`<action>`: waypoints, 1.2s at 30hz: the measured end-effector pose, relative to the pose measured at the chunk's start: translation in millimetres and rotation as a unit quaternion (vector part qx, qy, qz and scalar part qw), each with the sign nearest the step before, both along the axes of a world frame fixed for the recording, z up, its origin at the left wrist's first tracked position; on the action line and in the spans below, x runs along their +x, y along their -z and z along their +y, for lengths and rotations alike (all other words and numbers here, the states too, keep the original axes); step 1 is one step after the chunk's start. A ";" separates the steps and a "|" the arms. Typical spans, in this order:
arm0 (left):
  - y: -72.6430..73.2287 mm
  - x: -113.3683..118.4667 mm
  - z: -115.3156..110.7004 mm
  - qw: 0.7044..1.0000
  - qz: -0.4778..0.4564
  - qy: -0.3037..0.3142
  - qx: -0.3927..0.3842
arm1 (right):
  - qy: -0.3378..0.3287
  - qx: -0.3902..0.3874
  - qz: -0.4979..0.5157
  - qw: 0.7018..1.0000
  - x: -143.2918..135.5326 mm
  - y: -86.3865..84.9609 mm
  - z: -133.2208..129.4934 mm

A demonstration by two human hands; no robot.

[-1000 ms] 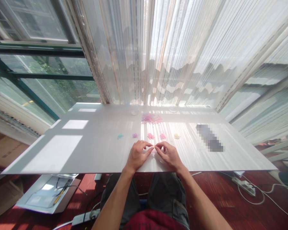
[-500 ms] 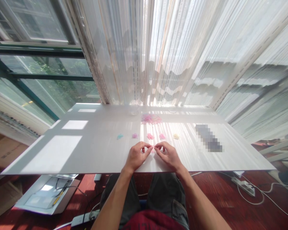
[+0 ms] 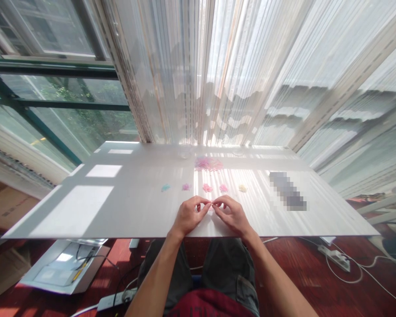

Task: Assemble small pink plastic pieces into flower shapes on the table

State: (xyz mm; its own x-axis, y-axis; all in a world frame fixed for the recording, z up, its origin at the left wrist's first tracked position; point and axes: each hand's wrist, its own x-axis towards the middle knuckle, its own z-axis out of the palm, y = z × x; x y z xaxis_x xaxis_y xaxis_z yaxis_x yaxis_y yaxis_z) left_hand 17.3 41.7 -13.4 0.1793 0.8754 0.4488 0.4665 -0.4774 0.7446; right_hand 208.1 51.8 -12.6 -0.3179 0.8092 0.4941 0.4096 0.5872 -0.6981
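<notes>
My left hand (image 3: 190, 214) and my right hand (image 3: 231, 214) meet near the table's front edge, thumbs and fingertips pinched. Between them is a thin, small pink piece (image 3: 211, 208), mostly hidden by the fingers; its kind is too small to tell. Just beyond the hands, small coloured heaps lie in a row: a teal heap (image 3: 165, 188), a purple heap (image 3: 186, 187), a red-pink heap (image 3: 207, 188), a pink heap (image 3: 223, 188) and a yellow heap (image 3: 243, 188). Farther back spreads a larger mixed pile (image 3: 209, 164), mainly pink and purple.
The white table (image 3: 135, 211) carries sunlight patches. Two clear round dishes, a left one (image 3: 185, 152) and a right one (image 3: 238, 151), sit at its back. A pixelated dark object (image 3: 288, 191) lies right. Below are a white box (image 3: 64, 268) and power strips (image 3: 335, 257).
Both hands stay nearly in place, with the fingertips still together around the pink piece. The view has shifted very slightly; the heaps look unchanged.
</notes>
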 end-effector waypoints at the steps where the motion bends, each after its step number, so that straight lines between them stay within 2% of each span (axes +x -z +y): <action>1: -0.3 0.0 -0.1 1.000 -0.001 0.001 0.001 | 0.001 0.000 -0.001 1.000 0.0 0.6 0.0; 8: 0.3 0.1 0.5 1.000 -0.004 -0.011 0.008 | -0.001 -0.005 -0.006 1.000 0.9 5.8 1.6; 14: 0.3 0.5 -0.1 1.000 0.004 -0.020 0.012 | 0.013 -0.011 0.018 1.000 1.3 1.8 1.0; 19: -1.8 1.4 -1.6 1.000 0.015 -0.005 0.002 | 0.030 -0.024 0.052 0.998 1.6 0.0 0.5; 25: -3.3 1.5 -2.3 1.000 0.005 0.014 0.010 | 0.053 -0.046 0.049 0.996 1.3 1.1 1.1; 33: -1.7 1.1 -1.5 1.000 0.027 0.004 0.001 | 0.046 -0.058 0.063 0.995 1.8 0.6 1.8; 36: -0.8 1.5 -1.6 1.000 0.007 -0.007 0.011 | 0.036 -0.041 0.061 0.997 1.4 2.8 1.6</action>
